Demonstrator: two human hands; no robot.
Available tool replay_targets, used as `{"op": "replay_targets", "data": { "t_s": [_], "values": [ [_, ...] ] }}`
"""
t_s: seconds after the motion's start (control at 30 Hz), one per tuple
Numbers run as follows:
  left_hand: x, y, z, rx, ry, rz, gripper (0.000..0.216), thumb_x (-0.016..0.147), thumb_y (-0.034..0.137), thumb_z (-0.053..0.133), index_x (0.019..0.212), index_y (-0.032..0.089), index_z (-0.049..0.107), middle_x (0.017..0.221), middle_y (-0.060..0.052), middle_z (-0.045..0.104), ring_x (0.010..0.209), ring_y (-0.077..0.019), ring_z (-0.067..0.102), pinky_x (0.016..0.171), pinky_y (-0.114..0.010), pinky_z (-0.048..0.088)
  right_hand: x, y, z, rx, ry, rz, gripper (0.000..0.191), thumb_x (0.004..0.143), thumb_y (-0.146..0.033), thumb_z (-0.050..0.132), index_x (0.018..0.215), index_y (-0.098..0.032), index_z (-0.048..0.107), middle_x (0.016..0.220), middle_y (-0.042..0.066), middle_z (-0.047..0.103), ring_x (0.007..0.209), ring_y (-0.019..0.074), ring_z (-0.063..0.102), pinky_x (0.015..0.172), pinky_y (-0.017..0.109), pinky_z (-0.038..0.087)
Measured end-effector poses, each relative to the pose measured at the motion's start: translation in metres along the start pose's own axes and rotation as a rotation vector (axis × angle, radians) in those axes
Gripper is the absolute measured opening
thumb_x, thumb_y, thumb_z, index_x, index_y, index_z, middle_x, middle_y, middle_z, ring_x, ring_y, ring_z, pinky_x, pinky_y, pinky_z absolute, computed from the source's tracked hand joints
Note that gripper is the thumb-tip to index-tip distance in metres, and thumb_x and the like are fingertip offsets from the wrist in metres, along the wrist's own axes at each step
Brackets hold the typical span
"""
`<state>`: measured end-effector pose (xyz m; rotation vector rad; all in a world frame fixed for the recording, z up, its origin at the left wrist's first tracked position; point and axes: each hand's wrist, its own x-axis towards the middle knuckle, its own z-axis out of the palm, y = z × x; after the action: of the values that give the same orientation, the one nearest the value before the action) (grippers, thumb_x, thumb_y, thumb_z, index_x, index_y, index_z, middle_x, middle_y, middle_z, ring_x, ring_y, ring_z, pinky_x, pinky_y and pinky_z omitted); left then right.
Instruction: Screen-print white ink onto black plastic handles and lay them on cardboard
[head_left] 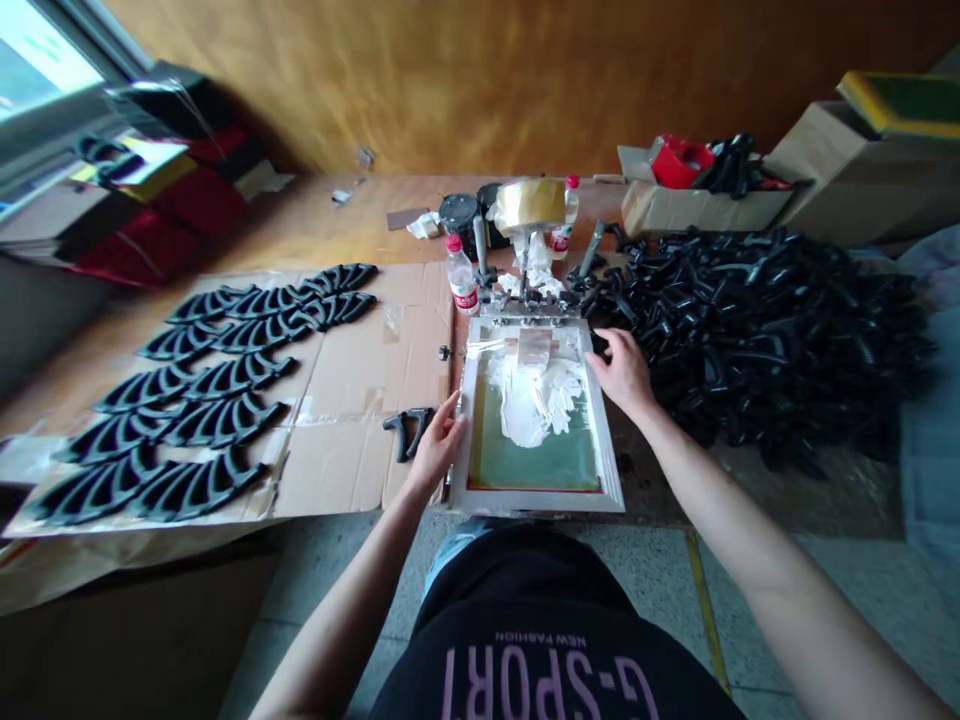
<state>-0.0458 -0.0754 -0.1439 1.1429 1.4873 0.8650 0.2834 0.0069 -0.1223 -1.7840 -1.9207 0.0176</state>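
A silver-framed printing screen (611, 470) with a green mesh and a smear of white ink (534, 400) lies in front of me. My left hand (439, 445) grips the frame's left edge, fingers curled round it. My right hand (624, 370) rests on the frame's upper right edge, fingers bent over it. A metal squeegee blade (534, 350) lies in the ink near the screen's far end. A single black plastic part (409, 428) lies on the cardboard just left of my left hand.
Rows of black fin-shaped parts (202, 400) lie on flattened cardboard (360, 380) at left. A large heap of black parts (757, 330) fills the right. Bottles (461, 278), tape roll (529, 203), tubs and cardboard boxes (697, 205) stand behind the screen.
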Motion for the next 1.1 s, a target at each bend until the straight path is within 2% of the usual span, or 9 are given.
{"op": "replay_targets", "data": {
  "t_s": [0.1, 0.2, 0.4, 0.47, 0.67, 0.8, 0.87, 0.97, 1.1],
  "values": [
    [0.011, -0.022, 0.007, 0.064, 0.023, -0.023, 0.070, 0.081, 0.045, 0.065, 0.144, 0.021, 0.047, 0.071, 0.002, 0.061, 0.058, -0.0105, 0.050, 0.055, -0.021, 0.039, 0.020, -0.044, 0.011, 0.015, -0.097, -0.227, 0.050, 0.078, -0.031, 0.072, 0.124, -0.016, 0.058, 0.128, 0.016, 0.056, 0.116, 0.0288, 0.054, 0.094, 0.040, 0.047],
    [0.018, -0.029, 0.008, 0.093, 0.044, -0.032, 0.066, 0.080, 0.043, 0.066, 0.140, 0.021, 0.051, 0.073, 0.001, 0.063, 0.059, -0.0109, 0.051, 0.054, -0.022, 0.040, 0.010, -0.074, 0.023, -0.052, -0.331, -0.277, 0.017, 0.083, -0.023, 0.065, 0.100, -0.017, 0.064, 0.102, 0.010, 0.066, 0.096, 0.0243, 0.059, 0.080, 0.033, 0.047],
    [0.017, -0.035, 0.007, 0.060, 0.051, -0.050, 0.063, 0.079, 0.044, 0.066, 0.136, 0.021, 0.055, 0.078, -0.001, 0.066, 0.063, -0.0136, 0.057, 0.055, -0.023, 0.043, -0.041, -0.057, 0.002, 0.035, -0.546, -0.715, 0.021, 0.080, -0.004, 0.051, 0.089, -0.017, 0.065, 0.088, 0.006, 0.066, 0.083, 0.0187, 0.058, 0.068, 0.028, 0.040],
    [0.017, -0.036, 0.007, 0.051, 0.056, -0.050, 0.063, 0.079, 0.045, 0.066, 0.136, 0.021, 0.055, 0.079, -0.002, 0.066, 0.063, -0.0138, 0.057, 0.055, -0.023, 0.043, -0.040, -0.053, -0.004, 0.073, -0.576, -0.754, 0.019, 0.078, -0.005, 0.054, 0.084, -0.019, 0.065, 0.083, 0.004, 0.066, 0.079, 0.0177, 0.058, 0.066, 0.027, 0.038],
    [0.018, -0.033, 0.008, 0.042, 0.052, -0.043, 0.063, 0.079, 0.045, 0.065, 0.136, 0.020, 0.055, 0.075, -0.001, 0.064, 0.060, -0.0131, 0.055, 0.052, -0.022, 0.041, -0.049, -0.058, 0.010, 0.044, -0.372, -0.667, 0.021, 0.082, -0.005, 0.051, 0.089, -0.017, 0.067, 0.090, 0.008, 0.067, 0.087, 0.0201, 0.057, 0.070, 0.029, 0.041],
    [0.016, -0.027, 0.008, 0.031, 0.046, -0.049, 0.065, 0.078, 0.045, 0.066, 0.136, 0.019, 0.054, 0.072, 0.000, 0.062, 0.058, -0.0118, 0.053, 0.051, -0.021, 0.039, -0.058, -0.061, 0.008, 0.151, -0.433, -0.699, 0.015, 0.084, -0.010, 0.057, 0.090, -0.019, 0.068, 0.087, 0.004, 0.068, 0.084, 0.0184, 0.061, 0.071, 0.028, 0.045],
    [0.014, -0.019, 0.005, 0.012, 0.021, -0.052, 0.067, 0.079, 0.045, 0.066, 0.139, 0.019, 0.051, 0.071, 0.001, 0.062, 0.057, -0.0112, 0.053, 0.050, -0.020, 0.038, -0.040, -0.067, 0.005, 0.186, -0.392, -0.575, 0.017, 0.085, -0.018, 0.062, 0.099, -0.023, 0.068, 0.093, 0.003, 0.070, 0.085, 0.0183, 0.062, 0.073, 0.028, 0.048],
    [0.005, 0.004, -0.004, -0.045, -0.023, -0.051, 0.071, 0.081, 0.050, 0.064, 0.143, 0.022, 0.046, 0.069, 0.002, 0.060, 0.052, -0.0090, 0.048, 0.047, -0.019, 0.035, 0.009, -0.070, -0.002, 0.176, -0.257, -0.338, 0.046, 0.086, -0.027, 0.065, 0.130, -0.030, 0.056, 0.109, 0.002, 0.070, 0.091, 0.0200, 0.064, 0.078, 0.032, 0.051],
    [-0.001, 0.054, -0.013, -0.180, 0.016, 0.004, 0.059, 0.088, 0.064, 0.047, 0.124, 0.021, 0.064, 0.061, 0.003, 0.054, 0.049, -0.0081, 0.045, 0.043, -0.019, 0.033, 0.064, -0.025, -0.019, 0.153, -0.048, -0.034, 0.051, 0.091, -0.040, 0.056, 0.140, -0.027, 0.048, 0.103, 0.005, 0.070, 0.088, 0.0228, 0.064, 0.082, 0.037, 0.050]
  ]
}}
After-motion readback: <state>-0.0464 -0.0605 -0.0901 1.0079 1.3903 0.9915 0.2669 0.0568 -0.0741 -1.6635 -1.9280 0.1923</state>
